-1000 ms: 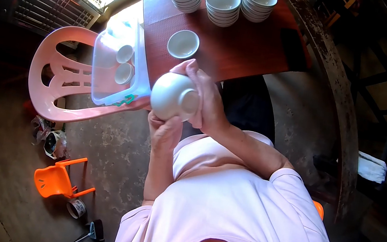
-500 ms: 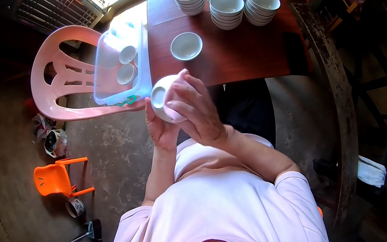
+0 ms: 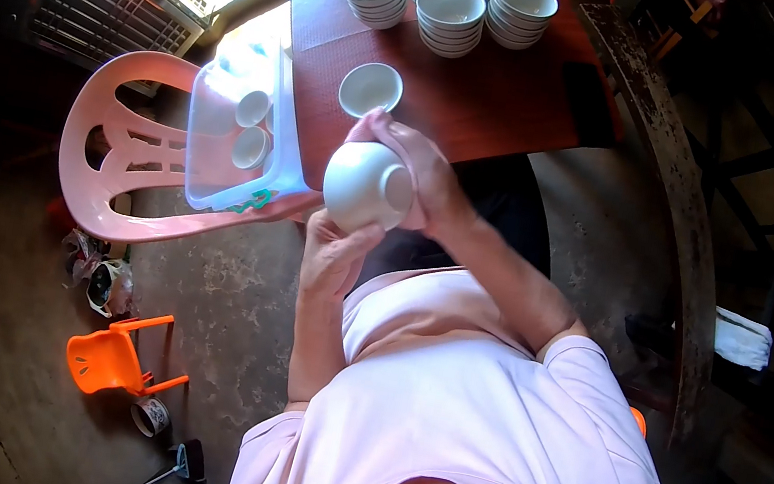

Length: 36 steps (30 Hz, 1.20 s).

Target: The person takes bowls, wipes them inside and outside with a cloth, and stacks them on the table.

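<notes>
A white bowl (image 3: 359,185) is held in front of my chest, tipped on its side with its foot ring facing right. My left hand (image 3: 336,246) grips it from below, thumb against the outer wall. Around the far and right side, my right hand (image 3: 431,186) presses a pink cloth (image 3: 362,129) to the bowl; part of the cloth is hidden by the fingers. Just beyond my hands, a single white bowl (image 3: 371,89) sits upright on the red-brown table (image 3: 488,116).
Several stacks of white bowls (image 3: 450,11) stand at the table's far side. A clear plastic bin (image 3: 214,184) with white bowls inside rests on a pink chair (image 3: 114,209) at the left. An orange chair (image 3: 107,360) is on the floor; a worn wooden beam (image 3: 666,175) runs along the right.
The bowl in my hands has turned, so its foot ring now faces right instead of left. My right hand has shifted right with the cloth, round the bowl's side.
</notes>
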Available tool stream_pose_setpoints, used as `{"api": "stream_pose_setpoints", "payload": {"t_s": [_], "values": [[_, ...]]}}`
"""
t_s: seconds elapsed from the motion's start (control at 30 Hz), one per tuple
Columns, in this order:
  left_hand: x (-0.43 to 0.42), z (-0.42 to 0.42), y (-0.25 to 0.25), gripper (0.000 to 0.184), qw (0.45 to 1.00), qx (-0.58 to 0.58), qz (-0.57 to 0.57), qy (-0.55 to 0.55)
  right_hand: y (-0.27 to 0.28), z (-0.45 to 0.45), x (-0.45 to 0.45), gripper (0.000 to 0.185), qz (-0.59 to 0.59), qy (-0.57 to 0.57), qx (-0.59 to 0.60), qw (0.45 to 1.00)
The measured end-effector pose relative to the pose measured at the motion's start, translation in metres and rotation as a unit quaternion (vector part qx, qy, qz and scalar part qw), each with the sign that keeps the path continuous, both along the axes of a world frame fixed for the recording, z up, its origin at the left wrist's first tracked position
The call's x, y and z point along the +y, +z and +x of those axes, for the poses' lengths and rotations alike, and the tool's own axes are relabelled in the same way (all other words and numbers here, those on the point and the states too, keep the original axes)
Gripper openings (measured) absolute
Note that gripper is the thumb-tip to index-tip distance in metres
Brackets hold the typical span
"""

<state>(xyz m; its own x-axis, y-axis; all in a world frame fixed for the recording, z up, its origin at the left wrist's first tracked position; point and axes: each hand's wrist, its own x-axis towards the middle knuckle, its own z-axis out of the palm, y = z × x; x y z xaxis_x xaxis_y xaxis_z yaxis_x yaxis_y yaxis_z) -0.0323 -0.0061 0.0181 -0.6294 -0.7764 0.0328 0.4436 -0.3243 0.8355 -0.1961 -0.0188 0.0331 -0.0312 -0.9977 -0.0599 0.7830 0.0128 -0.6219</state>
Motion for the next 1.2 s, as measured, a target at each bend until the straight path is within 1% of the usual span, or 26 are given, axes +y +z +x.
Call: {"api": "stream_pose_setpoints", "payload": {"t_s": [0.03,0.07,0.1,0.13,0.17,0.2,0.23,0.27,0.3,0.33,0.37,0.4,0.47,0.5,0.53,0.57,0.6,0.67,0.7,0.73,0.77,0.83,0.93,1.03,1.17,1.2], "values": [[-0.001,0.002,0.003,0.052,0.999,-0.035,0.0,-0.038,0.025,-0.015,0.005,0.041,-0.015,0.078,0.128,0.989],[-0.003,0.001,0.003,0.056,0.99,0.06,0.122,-0.035,0.05,-0.029,0.011,0.041,-0.048,0.149,0.257,0.954],[-0.011,0.004,0.003,0.058,0.98,0.084,0.161,-0.084,0.043,-0.027,0.008,0.04,-0.085,0.116,0.326,0.934],[-0.008,0.001,0.004,0.054,0.976,0.101,0.183,-0.056,0.036,-0.024,0.004,0.039,-0.117,0.077,0.396,0.907],[-0.005,-0.004,0.005,0.051,0.971,0.119,0.204,-0.029,0.029,-0.022,0.001,0.039,-0.142,0.034,0.463,0.874],[-0.004,-0.006,0.003,0.052,0.967,0.142,0.214,-0.001,-0.008,-0.011,-0.004,0.039,-0.221,-0.135,0.516,0.817],[-0.003,-0.007,-0.003,0.052,0.96,0.163,0.225,0.028,-0.027,-0.002,-0.004,0.039,-0.291,-0.297,0.547,0.727],[-0.001,-0.008,-0.007,0.053,0.952,0.184,0.237,0.058,-0.018,0.012,0.016,0.036,-0.184,-0.263,0.433,0.842],[-0.001,-0.009,-0.008,0.055,0.938,0.219,0.261,0.061,-0.01,0.026,0.037,0.037,-0.075,-0.253,0.276,0.924],[0.001,-0.014,-0.007,0.055,0.927,0.247,0.276,0.057,-0.007,0.044,0.042,0.037,-0.06,-0.316,0.263,0.91],[0.003,-0.018,-0.005,0.056,0.915,0.275,0.29,0.052,-0.005,0.046,0.043,0.037,-0.055,-0.318,0.253,0.912],[0.004,-0.016,-0.008,0.056,0.918,0.278,0.279,0.045,-0.002,0.048,0.043,0.038,-0.05,-0.321,0.243,0.914],[0.003,-0.013,-0.017,0.057,0.924,0.286,0.253,0.028,0.007,0.02,0.032,0.038,-0.063,-0.205,0.23,0.949],[0.005,-0.012,-0.018,0.056,0.931,0.276,0.238,0.009,0.009,0.003,0.02,0.035,-0.065,-0.089,0.171,0.979],[0.006,-0.01,-0.019,0.056,0.938,0.266,0.222,-0.009,0.012,-0.013,0.008,0.033,-0.05,0.028,0.121,0.991],[0.006,-0.008,-0.02,0.055,0.945,0.255,0.205,-0.027,0.005,-0.026,-0.003,0.032,0.026,0.191,-0.023,0.981],[0.009,-0.013,-0.02,0.053,0.943,0.288,0.163,-0.035,0.01,-0.031,0.0,0.033,-0.001,0.201,0.048,0.978],[0.006,-0.012,-0.014,0.053,0.929,0.308,0.206,-0.013,0.017,-0.017,0.009,0.037,-0.047,0.058,0.169,0.983],[0.006,-0.011,-0.012,0.053,0.92,0.318,0.23,-0.001,0.018,-0.007,0.017,0.039,-0.068,-0.015,0.227,0.971],[0.005,-0.011,-0.012,0.052,0.898,0.353,0.262,0.01,0.007,0.003,0.022,0.043,-0.157,-0.145,0.417,0.883],[0.004,-0.012,-0.01,0.051,0.898,0.348,0.266,0.034,0.0,0.008,0.03,0.042,-0.237,-0.252,0.573,0.743],[0.0,-0.011,-0.009,0.05,0.895,0.345,0.277,0.061,-0.004,0.017,0.043,0.039,-0.215,-0.271,0.602,0.72],[-0.006,-0.009,-0.013,0.05,0.928,0.254,0.239,0.133,-0.011,0.009,0.041,0.038,-0.254,-0.188,0.63,0.71],[-0.005,-0.01,-0.005,0.05,0.955,0.186,0.196,0.118,-0.005,0.005,0.037,0.035,-0.245,-0.176,0.72,0.625],[-0.01,-0.002,-0.007,0.05,0.954,0.194,0.215,0.073,0.001,-0.01,0.038,0.025,-0.267,-0.163,0.66,0.684],[-0.01,-0.001,-0.009,0.049,0.952,0.197,0.223,0.078,0.003,-0.018,0.04,0.023,-0.268,-0.164,0.648,0.694]]}}
